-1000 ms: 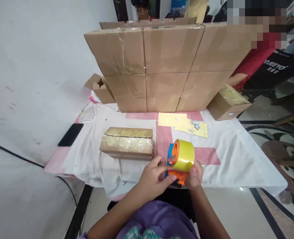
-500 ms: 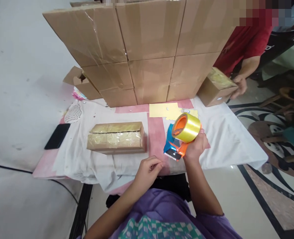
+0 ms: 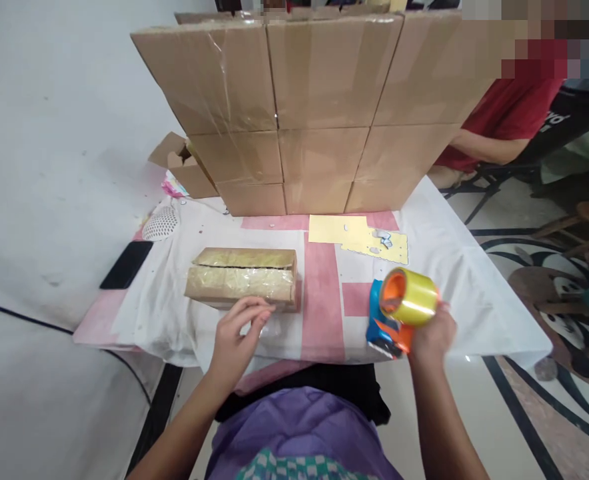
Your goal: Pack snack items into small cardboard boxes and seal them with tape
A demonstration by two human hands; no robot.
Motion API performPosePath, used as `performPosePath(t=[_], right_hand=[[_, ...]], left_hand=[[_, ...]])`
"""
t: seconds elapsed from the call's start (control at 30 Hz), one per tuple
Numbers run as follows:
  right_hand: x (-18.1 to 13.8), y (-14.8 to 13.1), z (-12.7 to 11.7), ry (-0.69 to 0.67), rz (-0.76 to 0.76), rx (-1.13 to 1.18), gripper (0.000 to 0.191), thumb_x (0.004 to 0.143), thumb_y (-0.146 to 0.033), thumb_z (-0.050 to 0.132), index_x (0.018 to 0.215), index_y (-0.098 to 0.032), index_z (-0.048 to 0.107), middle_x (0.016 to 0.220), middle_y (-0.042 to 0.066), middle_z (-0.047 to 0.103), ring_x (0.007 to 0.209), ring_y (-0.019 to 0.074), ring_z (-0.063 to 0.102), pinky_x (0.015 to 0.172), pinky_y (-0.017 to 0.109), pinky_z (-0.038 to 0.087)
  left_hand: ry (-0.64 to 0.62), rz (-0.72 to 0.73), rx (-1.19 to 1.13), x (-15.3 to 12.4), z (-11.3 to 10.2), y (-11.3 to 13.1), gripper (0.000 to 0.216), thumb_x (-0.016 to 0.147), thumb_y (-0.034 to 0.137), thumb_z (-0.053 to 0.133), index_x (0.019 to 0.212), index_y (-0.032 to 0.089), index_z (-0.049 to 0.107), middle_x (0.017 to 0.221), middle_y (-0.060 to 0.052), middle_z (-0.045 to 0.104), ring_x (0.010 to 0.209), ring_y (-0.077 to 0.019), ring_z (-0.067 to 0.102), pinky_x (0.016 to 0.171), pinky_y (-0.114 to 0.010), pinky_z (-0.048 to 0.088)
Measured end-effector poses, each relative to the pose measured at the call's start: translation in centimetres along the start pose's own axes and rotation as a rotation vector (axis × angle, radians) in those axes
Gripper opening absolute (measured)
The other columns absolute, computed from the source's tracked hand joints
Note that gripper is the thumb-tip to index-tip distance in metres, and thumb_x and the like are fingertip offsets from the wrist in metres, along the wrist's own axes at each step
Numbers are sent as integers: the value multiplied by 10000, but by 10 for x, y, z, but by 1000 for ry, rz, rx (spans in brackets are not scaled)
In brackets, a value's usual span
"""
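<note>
The right hand (image 3: pixel 432 333) was found closed around the tape dispenser (image 3: pixel 399 335), gripping it from its right side. The dispenser, blue and orange and fitted with a roll of yellow tape (image 3: pixel 419 298), was located over the right part of the table, near its front edge. The left hand (image 3: pixel 237 333) was nearly closed, thumb tip close to the fingertips. Whether a tape end was pinched there could not be determined.

Change noted: one second earlier both hands were together at the dispenser; at inspection they stood well apart, the left having moved to the front of the taped box (image 3: pixel 239 281). Contact between the fingers and the box could not be confirmed. In the inspector's judgement, the work had shifted from readying the tape to the box itself, whose top seam showed as a dark line.

Further out, yellow paper (image 3: pixel 337 229) lay on the tablecloth (image 3: pixel 479 293) before a stack of boxes (image 3: pixel 324 153). An open box (image 3: pixel 199 181) stood left of the stack; a phone (image 3: pixel 126 265) lay at the left edge. At far right, a co-worker's arm (image 3: pixel 494 148) was visible; the carton previously at that corner was gone.
</note>
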State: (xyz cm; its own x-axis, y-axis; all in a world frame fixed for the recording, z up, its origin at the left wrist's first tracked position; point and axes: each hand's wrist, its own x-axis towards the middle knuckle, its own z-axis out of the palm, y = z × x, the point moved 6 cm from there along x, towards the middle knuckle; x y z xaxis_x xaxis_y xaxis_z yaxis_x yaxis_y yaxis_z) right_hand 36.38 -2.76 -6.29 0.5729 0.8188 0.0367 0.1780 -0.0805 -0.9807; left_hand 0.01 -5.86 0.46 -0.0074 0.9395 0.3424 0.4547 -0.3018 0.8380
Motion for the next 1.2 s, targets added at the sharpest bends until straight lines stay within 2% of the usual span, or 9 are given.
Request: performPosePath(t=[0.17, 0.23, 0.37, 0.4, 0.53, 0.7, 0.9, 1.07, 1.2], right_hand=[[32, 1, 21, -32, -130, -228, 556, 981, -677, 312, 637, -254, 422, 614, 1, 467, 607, 193, 448, 577, 364, 379], [38, -1, 21, -87, -191, -340, 536, 998, -620, 284, 669, -240, 469, 649, 22, 521, 660, 210, 481, 636, 377, 392], [18, -48, -4, 151, -380, -336, 344, 966, -488, 501, 1007, -186, 660, 911, 80, 646, 857, 243, 574, 756, 387, 441], [6, -69, 4, 89, -459, -263, 304, 954, -455, 552, 1054, -193, 670, 943, 75, 643, 863, 233, 582, 760, 377, 455], [-59, -151, 99, -680, -711, -115, 213, 896, -380, 708, 1064, -248, 717, 1007, 59, 632, 965, 235, 606, 866, 400, 499], [-87, -183, 179, -965, -683, -212, 73, 832, -192, 762, 880, -231, 724, 956, 42, 613, 1001, 234, 560, 888, 392, 483], [-60, -184, 208, -873, -713, -310, 133, 871, -146, 674, 762, -212, 711, 919, 40, 607, 977, 236, 514, 910, 414, 397], [-47, -161, 236, -902, -663, -492, 128, 859, -199, 664, 737, -211, 698, 947, 52, 609, 997, 263, 503, 932, 446, 381], [-11, -148, 236, -620, -649, -631, 165, 799, -264, 730, 927, -190, 657, 1083, 111, 580, 1085, 331, 503, 952, 510, 406]], left_hand=[[69, -284, -297, 14, -2, -10, 244, 918, 368, 695, 1040, 167, 761, 708, -11, 705, 537, -90, 572, 496, -201, 466], [80, -326, -358, 13, -5, -12, 315, 890, 378, 728, 1120, 164, 699, 709, -2, 711, 488, -73, 529, 457, -186, 439], [110, -377, -452, 7, -11, -14, 538, 841, 351, 780, 1251, 239, 451, 714, 36, 733, 442, -71, 496, 422, -161, 407], [114, -382, -458, 6, -12, -14, 543, 839, 347, 781, 1234, 251, 420, 722, 39, 737, 448, -74, 506, 426, -158, 409], [85, -363, -431, 6, -7, -11, 487, 861, 339, 754, 1193, 254, 407, 733, 45, 731, 486, -76, 542, 463, -152, 419], [139, -279, -360, 7, -10, -6, 478, 868, 355, 740, 1206, 237, 423, 758, 38, 728, 528, -78, 575, 535, -178, 456], [185, -312, -42, 13, -25, -12, 572, 928, 401, 671, 1389, 196, 401, 629, 68, 664, 499, -96, 556, 561, -198, 443], [14, -50, 315, 16, -17, -10, 431, 975, 384, 609, 1377, 228, 604, 581, 57, 641, 468, -105, 554, 550, -209, 411], [-44, 56, 505, 9, -6, -19, 369, 991, 365, 590, 1330, 252, 680, 614, 10, 708, 475, -137, 612, 524, -222, 399]])
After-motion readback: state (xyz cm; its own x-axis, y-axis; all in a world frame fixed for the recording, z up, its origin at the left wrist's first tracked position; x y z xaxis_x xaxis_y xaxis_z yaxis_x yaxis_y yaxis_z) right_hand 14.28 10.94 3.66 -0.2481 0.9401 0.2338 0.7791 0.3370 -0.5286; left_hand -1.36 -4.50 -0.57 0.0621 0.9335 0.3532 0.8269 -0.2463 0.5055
